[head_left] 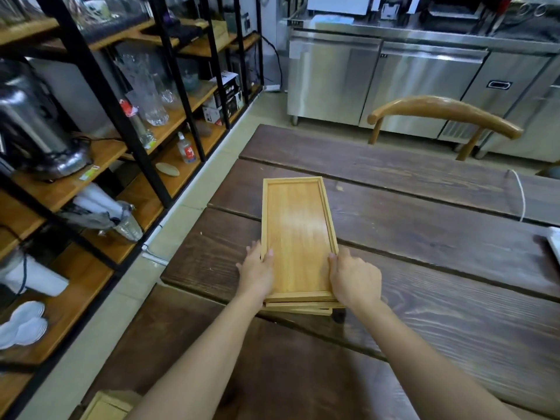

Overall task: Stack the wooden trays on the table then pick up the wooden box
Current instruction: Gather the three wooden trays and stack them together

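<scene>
Bare forearms reach over the dark table (pixel 424 268). Both the left hand (pixel 257 272) and right hand (pixel 354 278) clasp the long edges of the stacked wooden trays (pixel 298 234), which lie near the table's left edge; open tabletop spreads rightward.

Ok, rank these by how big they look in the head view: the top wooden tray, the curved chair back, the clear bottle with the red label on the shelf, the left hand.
1. top wooden tray
2. chair back, a close second and farther away, so unsure
3. left hand
4. clear bottle
</scene>
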Motion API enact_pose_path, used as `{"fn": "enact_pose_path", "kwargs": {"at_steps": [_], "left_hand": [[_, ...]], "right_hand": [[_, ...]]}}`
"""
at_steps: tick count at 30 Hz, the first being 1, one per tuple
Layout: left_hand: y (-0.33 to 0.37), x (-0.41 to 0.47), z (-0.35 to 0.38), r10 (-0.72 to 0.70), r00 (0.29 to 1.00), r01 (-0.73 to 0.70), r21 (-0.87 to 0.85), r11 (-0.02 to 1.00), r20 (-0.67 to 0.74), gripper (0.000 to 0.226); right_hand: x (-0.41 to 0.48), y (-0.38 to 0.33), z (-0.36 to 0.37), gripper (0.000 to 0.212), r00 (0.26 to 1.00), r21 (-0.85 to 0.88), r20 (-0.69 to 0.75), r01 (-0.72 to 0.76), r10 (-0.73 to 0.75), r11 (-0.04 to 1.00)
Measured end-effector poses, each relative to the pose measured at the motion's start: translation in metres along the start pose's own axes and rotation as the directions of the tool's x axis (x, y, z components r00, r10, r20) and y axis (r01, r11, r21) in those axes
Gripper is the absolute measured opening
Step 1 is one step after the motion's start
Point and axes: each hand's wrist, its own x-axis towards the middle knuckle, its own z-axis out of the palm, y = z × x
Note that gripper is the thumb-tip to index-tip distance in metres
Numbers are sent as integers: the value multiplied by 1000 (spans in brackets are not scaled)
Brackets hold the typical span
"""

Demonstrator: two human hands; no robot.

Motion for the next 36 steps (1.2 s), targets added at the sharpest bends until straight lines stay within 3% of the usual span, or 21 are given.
{"fn": "enact_pose_path", "kwargs": {"at_steps": [5, 8, 10, 12, 17, 22, 27, 30, 33, 36], "left_hand": [[-6, 2, 1, 18, 998, -16, -36, 999, 58, 51], [-2, -2, -6, 41, 994, -35, -59, 998, 103, 51], [-4, -2, -12, 37, 990, -26, -84, 996, 133, 57], [-8, -2, -14, 39, 984, -18, -120, 993, 173, 59], [-12, -4, -16, 43, 976, 15, -263, 965, 214, 52], [-14, 1, -19, 8, 965, 69, -283, 957, 260, 53], [3, 11, -15, -135, 975, 165, -168, 972, 176, 46], [13, 18, -16, -216, 962, 242, -158, 957, 165, 46], [19, 25, -18, -251, 956, 273, -154, 950, 149, 61], [21, 27, -15, -261, 951, 284, -134, 949, 163, 71]], "right_hand": [[-4, 0, 4, 32, 999, 31, -12, -46, 46, 998], [-2, 0, 4, 33, 992, 320, 69, -120, 103, 940], [0, 0, 0, 43, 953, 607, 259, -286, 156, 741], [-1, -1, -1, 48, 890, 747, 427, -447, 160, 493], [-7, -5, 6, 51, 851, 809, 523, -513, 47, 289], [-6, -5, 7, 53, 833, 804, 554, -535, 0, 260], [4, -10, 0, 45, 781, 741, 614, -621, 116, 254], [9, -6, -2, 44, 734, 713, 668, -678, 123, 178], [10, -3, -1, 45, 717, 711, 688, -697, 113, 92], [11, -2, -1, 44, 725, 724, 675, -687, 135, 69]]}}
